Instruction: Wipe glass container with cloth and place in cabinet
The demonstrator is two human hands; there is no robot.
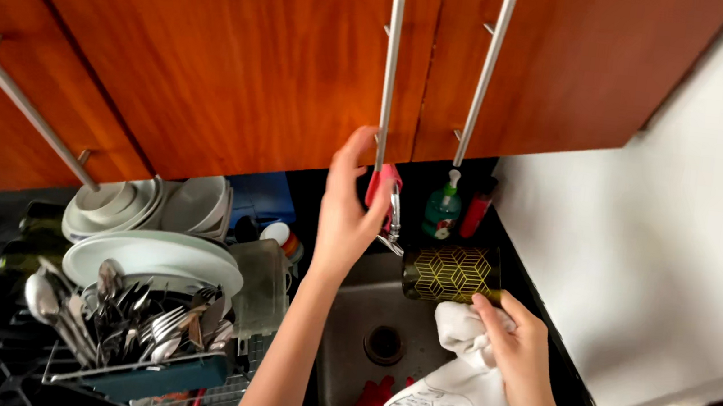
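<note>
Green pump soap bottle (443,208) with label, beside red bottle (476,209)

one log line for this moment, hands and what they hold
left hand: raised at cabinet handle | right hand: holds dish towel against black patterned mug | over sink
</note>
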